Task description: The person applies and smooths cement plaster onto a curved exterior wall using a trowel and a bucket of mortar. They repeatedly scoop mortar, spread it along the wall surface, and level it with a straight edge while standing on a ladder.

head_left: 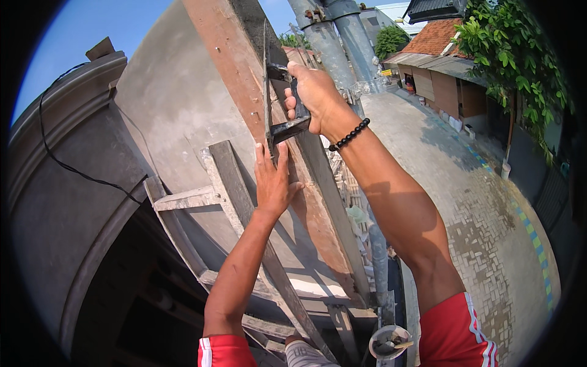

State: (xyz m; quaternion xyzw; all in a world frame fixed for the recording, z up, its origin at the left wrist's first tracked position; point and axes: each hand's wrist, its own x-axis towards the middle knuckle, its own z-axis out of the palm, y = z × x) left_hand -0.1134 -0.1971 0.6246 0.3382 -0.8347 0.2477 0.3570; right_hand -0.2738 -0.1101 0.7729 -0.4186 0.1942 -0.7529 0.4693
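Gripping the float (pixel 290 129) by its black handle, the right hand (pixel 318 92) is wrapping its fingers closely round, seemingly for firm control, while the blade is standing edge-on along the nail-studded board (pixel 315 214). Just below, the left hand (pixel 275 183) is lying half open, fingers spread by the blade's lower end, perhaps steadying; whether it is touching blade or only board, one cannot tell. A wooden ladder (pixel 241 202) is leaning at the wall (pixel 177 92), likely giving height, and a bucket (pixel 379 335) is sitting low down. The wall is showing smooth grey render, paler in patches. Beyond, metal poles (pixel 351 43) are rising beside a sunlit paved street (pixel 409 140), with a leafy tree (pixel 501 55) and a tile-roofed house (pixel 422 82) standing across it.
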